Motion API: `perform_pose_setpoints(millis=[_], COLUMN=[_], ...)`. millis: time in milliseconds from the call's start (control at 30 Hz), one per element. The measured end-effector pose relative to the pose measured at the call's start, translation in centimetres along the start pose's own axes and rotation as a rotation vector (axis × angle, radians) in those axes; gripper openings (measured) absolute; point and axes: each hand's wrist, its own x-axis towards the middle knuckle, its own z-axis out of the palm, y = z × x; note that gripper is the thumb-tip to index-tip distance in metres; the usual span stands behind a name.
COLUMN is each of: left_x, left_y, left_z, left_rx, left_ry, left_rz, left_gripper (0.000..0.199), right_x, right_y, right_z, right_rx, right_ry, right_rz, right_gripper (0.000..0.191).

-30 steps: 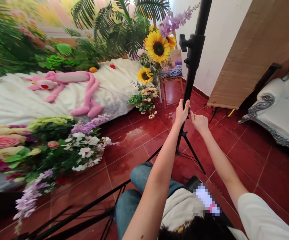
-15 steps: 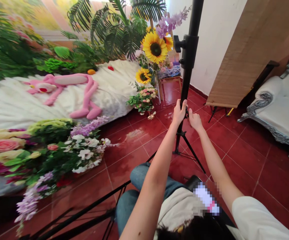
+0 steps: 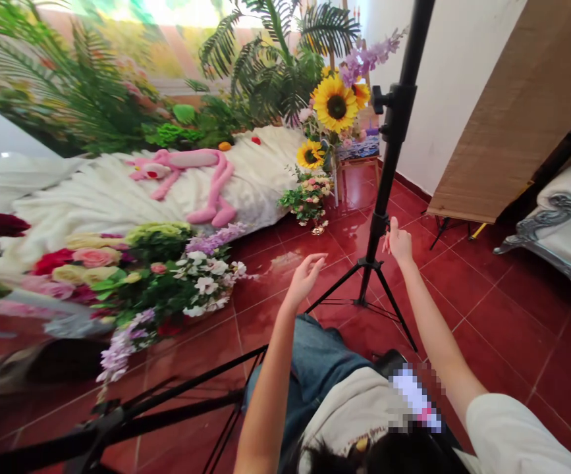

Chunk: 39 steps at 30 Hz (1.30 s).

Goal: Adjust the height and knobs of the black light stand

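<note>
A black tripod stand (image 3: 392,141) rises upright in front of me on its spread legs, with a clamp collar and knob partway up its pole. My right hand (image 3: 400,245) is at the lower collar, its fingers closed at the small knob on the right side; the hand partly hides that knob. My left hand (image 3: 307,279) is apart from the pole, to its left, with fingers stretched out and nothing in them. Beneath my forearms are my bent knees in blue jeans (image 3: 327,349).
A second black stand (image 3: 176,401) lies across the lower left. Artificial flowers (image 3: 206,284) stand at left, before a white-draped platform (image 3: 132,197) bearing a pink plush toy (image 3: 201,158). Sunflowers (image 3: 335,105) are behind the pole. A brown backdrop sheet (image 3: 483,131) and white armchair (image 3: 562,224) are right.
My left hand has let go of the pole and moved down and left. My right hand remains at the knob. The camera view has turned slightly left.
</note>
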Motion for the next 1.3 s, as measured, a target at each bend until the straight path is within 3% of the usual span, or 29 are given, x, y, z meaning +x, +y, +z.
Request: perform_pose_setpoints(millis=[67, 133, 267, 400, 567, 767, 1000, 1167, 1300], left_x=[-4.3, -8.5, -16.4, -22.6, -27.1, -28.9, -25.8, -23.3, -22.5], left_y=[-2.8, -5.5, -8.4, -6.9, -2.6, 0.2, 1.3, 1.1, 0.8], left_z=[-4.3, -8.6, -16.6, -23.2, -28.9, -32.7, -34.2, -35.2, -35.9], left_rx=[0.015, 0.023, 0.064, 0.149, 0.221, 0.286, 0.312, 0.244, 0.25], left_ry=[0.18, 0.336, 0.65, 0.965, 1.293, 1.474, 1.497, 1.461, 1.523], left_rz=[-0.099, -0.205, -0.322, -0.284, -0.163, -0.036, 0.144, 0.138, 0.118], left_gripper=[0.045, 0.054, 0.064, 0.057, 0.045, 0.047, 0.065, 0.067, 0.069], right_x=[-1.4, -3.1, -7.5, -12.3, -17.8, -22.2, -24.1, -24.3, -24.5], right_y=[-0.4, -1.2, -4.0, -8.2, -13.8, -18.6, -23.9, -30.3, -37.0], right_z=[1.4, 3.6, 10.0, 16.3, 21.6, 24.5, 26.4, 26.5, 27.2], right_rx=[0.157, 0.299, 0.455, 0.493, 0.462, 0.377, 0.224, 0.24, 0.273], right_ry=[0.051, -0.008, -0.36, -0.704, -0.979, -1.154, -1.247, -1.265, -1.247], right_rz=[0.08, 0.11, -0.01, -0.168, -0.322, -0.549, -0.793, -0.961, -0.996], right_gripper=[0.09, 0.088, 0.08, 0.077, 0.074, 0.07, 0.063, 0.057, 0.037])
